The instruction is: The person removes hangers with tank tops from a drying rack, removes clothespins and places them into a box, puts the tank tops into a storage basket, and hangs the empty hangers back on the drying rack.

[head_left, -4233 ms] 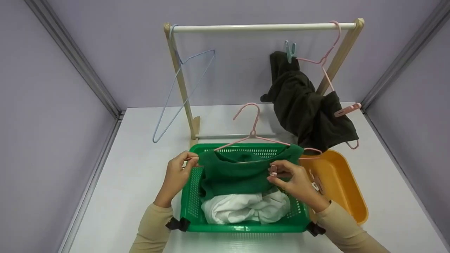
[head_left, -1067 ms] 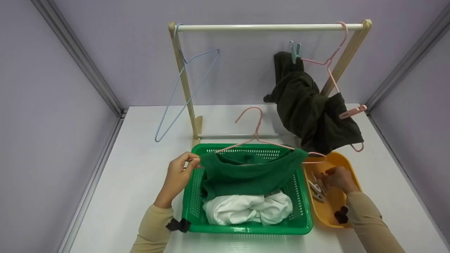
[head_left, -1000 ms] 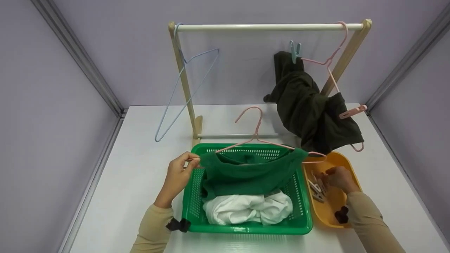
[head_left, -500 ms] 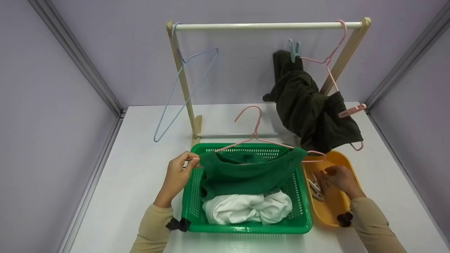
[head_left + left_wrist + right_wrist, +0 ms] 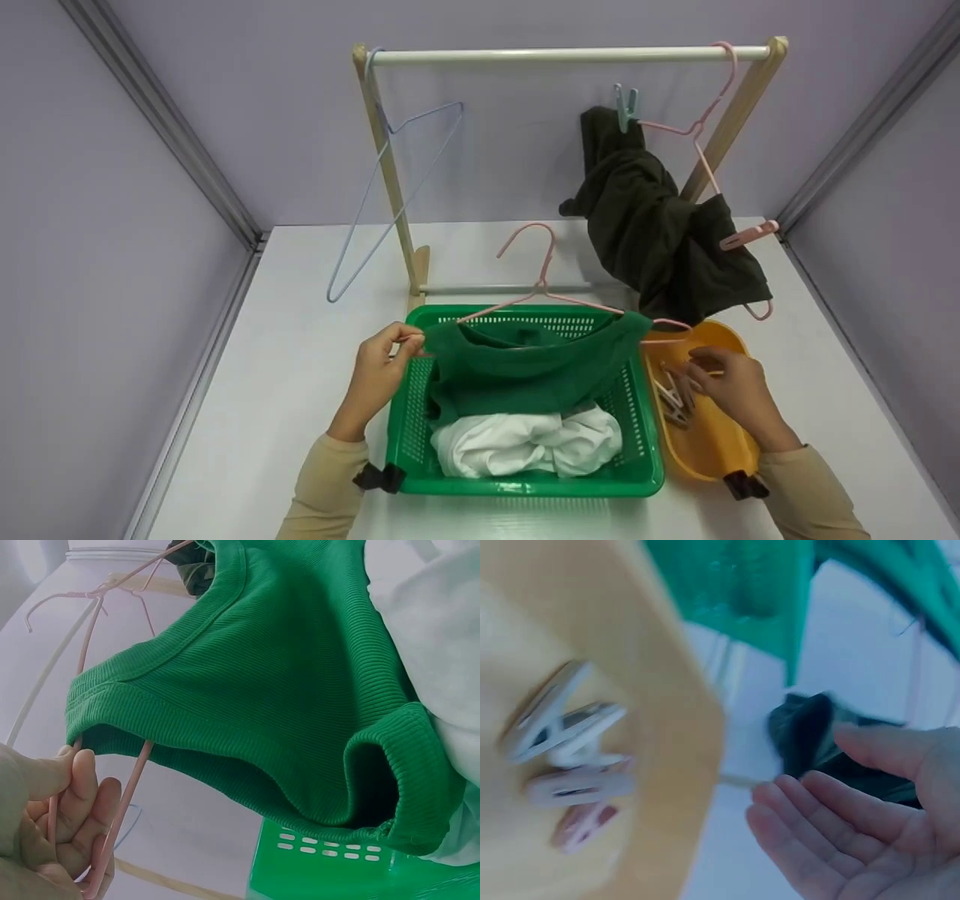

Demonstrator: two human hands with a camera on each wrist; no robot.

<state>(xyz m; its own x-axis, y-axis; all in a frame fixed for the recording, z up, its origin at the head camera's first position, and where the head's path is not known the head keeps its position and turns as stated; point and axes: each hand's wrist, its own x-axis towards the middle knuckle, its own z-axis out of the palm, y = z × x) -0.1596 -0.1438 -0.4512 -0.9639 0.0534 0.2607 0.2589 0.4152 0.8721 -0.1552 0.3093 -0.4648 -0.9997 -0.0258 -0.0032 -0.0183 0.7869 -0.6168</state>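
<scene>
My left hand point(image 5: 380, 367) pinches one end of a pink hanger point(image 5: 120, 821) between thumb and fingers, beside the edge of a green ribbed top point(image 5: 525, 375). That top hangs on the hanger over a green basket point(image 5: 525, 489). A crumpled white cloth point(image 5: 517, 446) lies in the basket below it. Over the yellow tray point(image 5: 712, 457) on the right is my right hand point(image 5: 735, 386). Its fingers are loosely bent and hold nothing in the right wrist view, the thumb apart from them. Several clothespins point(image 5: 581, 784) in white, grey and pink lie in the tray.
Behind the basket stands a wooden rack with a white rail point(image 5: 562, 55). A blue hanger point(image 5: 397, 217) hangs at its left. At its right, a dark green garment point(image 5: 637, 217) hangs on another pink hanger, with a teal clothespin point(image 5: 624, 109) and a pink clothespin point(image 5: 750, 235).
Some seconds ago my right hand held a pink clothespin by the green top; it then moved to the tray. Now it has risen slightly from the clothespins. My left hand keeps its grip.
</scene>
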